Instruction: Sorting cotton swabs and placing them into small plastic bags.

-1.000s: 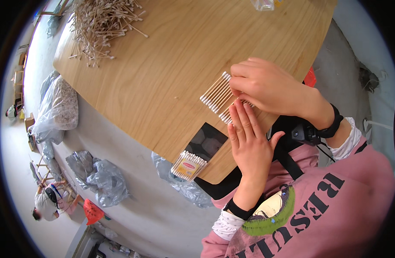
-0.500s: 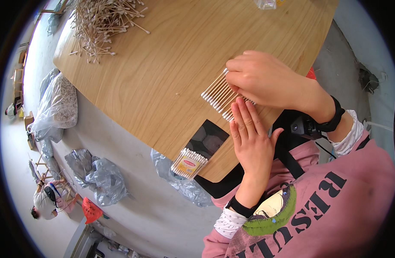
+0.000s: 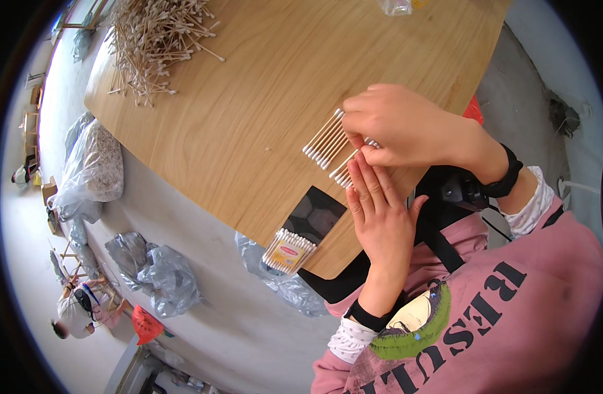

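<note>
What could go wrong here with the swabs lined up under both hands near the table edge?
1. The row of white-tipped wooden cotton swabs is loose; if the right hand or left hand shifts, it may fan out of line.
2. The filled clear swab packet overhangs the edge of the round wooden table and a nudge could tip it off.

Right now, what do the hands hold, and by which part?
The right hand pinches a row of cotton swabs near one end; the left hand presses flat beside them.
</note>
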Demonstrator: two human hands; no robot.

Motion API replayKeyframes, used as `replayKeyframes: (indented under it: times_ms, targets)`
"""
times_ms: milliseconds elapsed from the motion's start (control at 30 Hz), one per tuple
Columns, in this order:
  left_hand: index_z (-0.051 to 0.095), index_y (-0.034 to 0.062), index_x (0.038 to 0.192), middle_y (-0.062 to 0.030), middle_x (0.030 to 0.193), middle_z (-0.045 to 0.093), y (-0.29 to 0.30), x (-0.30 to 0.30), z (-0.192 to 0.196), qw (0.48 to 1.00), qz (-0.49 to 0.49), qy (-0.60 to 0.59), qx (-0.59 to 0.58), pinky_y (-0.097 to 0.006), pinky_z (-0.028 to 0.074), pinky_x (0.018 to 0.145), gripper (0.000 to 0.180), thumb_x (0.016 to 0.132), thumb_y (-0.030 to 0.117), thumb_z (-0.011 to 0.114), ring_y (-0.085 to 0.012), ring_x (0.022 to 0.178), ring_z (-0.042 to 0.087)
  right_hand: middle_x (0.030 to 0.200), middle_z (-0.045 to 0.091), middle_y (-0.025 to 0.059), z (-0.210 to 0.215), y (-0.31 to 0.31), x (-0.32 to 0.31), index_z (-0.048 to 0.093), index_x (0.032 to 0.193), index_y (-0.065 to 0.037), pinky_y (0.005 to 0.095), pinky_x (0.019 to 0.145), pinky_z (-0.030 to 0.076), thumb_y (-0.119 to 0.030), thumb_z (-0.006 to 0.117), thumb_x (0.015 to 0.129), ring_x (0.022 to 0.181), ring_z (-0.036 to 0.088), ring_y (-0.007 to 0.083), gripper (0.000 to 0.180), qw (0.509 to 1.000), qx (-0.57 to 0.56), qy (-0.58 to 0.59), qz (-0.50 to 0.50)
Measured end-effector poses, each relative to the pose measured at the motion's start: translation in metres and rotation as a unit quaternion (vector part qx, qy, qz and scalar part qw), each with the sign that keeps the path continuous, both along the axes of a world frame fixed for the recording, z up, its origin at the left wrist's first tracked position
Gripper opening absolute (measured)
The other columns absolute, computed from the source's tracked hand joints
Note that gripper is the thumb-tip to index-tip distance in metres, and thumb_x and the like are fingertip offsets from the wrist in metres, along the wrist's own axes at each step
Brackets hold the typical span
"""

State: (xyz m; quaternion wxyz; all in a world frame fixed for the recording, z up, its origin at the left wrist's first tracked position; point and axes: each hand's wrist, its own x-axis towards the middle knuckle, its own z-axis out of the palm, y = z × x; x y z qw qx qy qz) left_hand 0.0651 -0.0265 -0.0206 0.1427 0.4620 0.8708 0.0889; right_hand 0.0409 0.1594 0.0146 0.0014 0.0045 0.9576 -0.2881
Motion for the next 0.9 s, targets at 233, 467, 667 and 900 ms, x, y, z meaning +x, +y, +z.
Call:
replayKeyframes:
  times_ms: [233, 467, 667, 900]
  targets:
    - [0.022, -0.0099, 0.154, -0.0288, 0.160, 0.024, 0.006, -0.018, 0.008, 1.000, 0.002, -0.006, 0.018, -0.051, 0.007, 0.122, 0.111, 0.085, 0.068, 0.059, -0.0405, 0.152, 0.017, 0.079, 0.056, 0.0085, 0.020, 0.026, 0.057, 0.058, 0.077, -0.004, 0.0361, 0.069, 0.046, -0.009, 0.065, 0.074, 0.076, 0.057, 0.0256, 0.010, 0.977, -0.106, -0.002, -0.183]
    - [0.058, -0.0033, 0.131, -0.0208, 0.138, 0.056, -0.041, -0.024, 0.038, 0.972, -0.034, -0.129, 0.193, -0.052, 0.040, 0.108, 0.053, 0.084, 0.016, 0.074, -0.0396, 0.129, 0.053, 0.077, 0.049, 0.0071, 0.034, 0.090, 0.174, 0.057, 0.081, 0.000, 0.0324, 0.063, 0.040, -0.007, 0.062, 0.076, 0.069, 0.048, 0.0183, 0.009, 0.908, 0.058, -0.212, -0.356]
    - [0.048, -0.0056, 0.140, -0.0239, 0.148, 0.047, -0.032, -0.020, 0.030, 0.979, -0.047, -0.113, 0.164, -0.051, 0.036, 0.112, 0.069, 0.084, 0.025, 0.076, -0.0415, 0.139, 0.043, 0.077, 0.048, 0.0068, 0.024, 0.076, 0.152, 0.059, 0.084, -0.001, 0.0314, 0.061, 0.038, -0.005, 0.062, 0.080, 0.067, 0.044, 0.0189, 0.006, 0.905, 0.006, -0.112, -0.411]
    - [0.029, -0.0092, 0.151, -0.0261, 0.160, 0.027, 0.004, -0.023, 0.018, 0.997, -0.019, -0.046, 0.064, -0.048, 0.024, 0.120, 0.097, 0.088, 0.053, 0.067, -0.0372, 0.151, 0.023, 0.079, 0.055, 0.0080, 0.020, 0.014, 0.061, 0.059, 0.087, -0.003, 0.0359, 0.064, 0.044, -0.007, 0.066, 0.083, 0.071, 0.055, 0.0225, 0.009, 0.975, -0.063, -0.014, -0.213]
